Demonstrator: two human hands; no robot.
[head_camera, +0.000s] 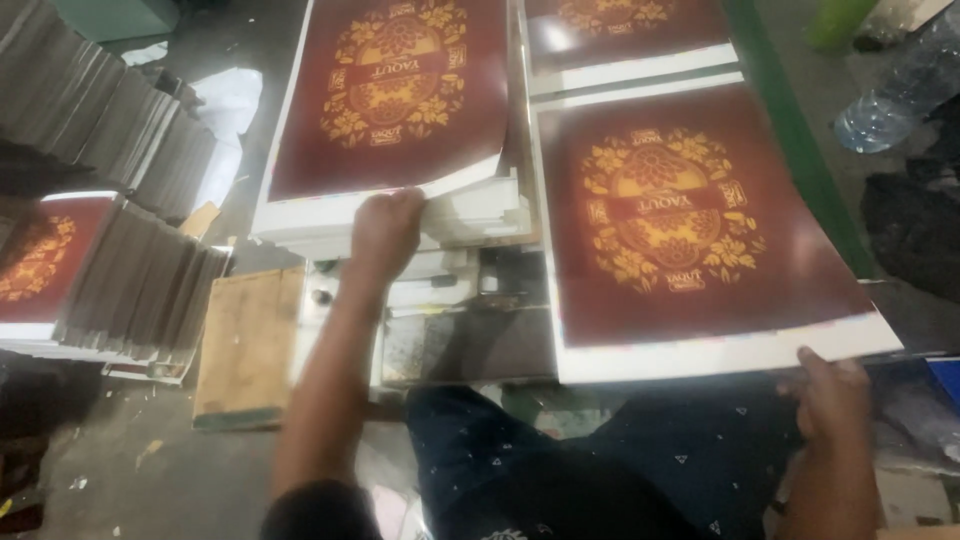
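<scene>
My left hand (385, 232) grips the near edge of the top maroon sheet (390, 100) with a gold floral design, lifting it off a stack of white-edged sheets (470, 215). My right hand (828, 395) holds the near right corner of another maroon printed sheet (690, 230), which lies tilted over my lap. A further sheet of the same print (625, 40) lies behind it.
Fanned stacks of printed sheets (110, 200) stand at the left, one showing the same maroon print (40, 260). A wooden board (245, 345) lies on the floor. A plastic bottle (895, 100) and a green strip (790, 130) are at the right.
</scene>
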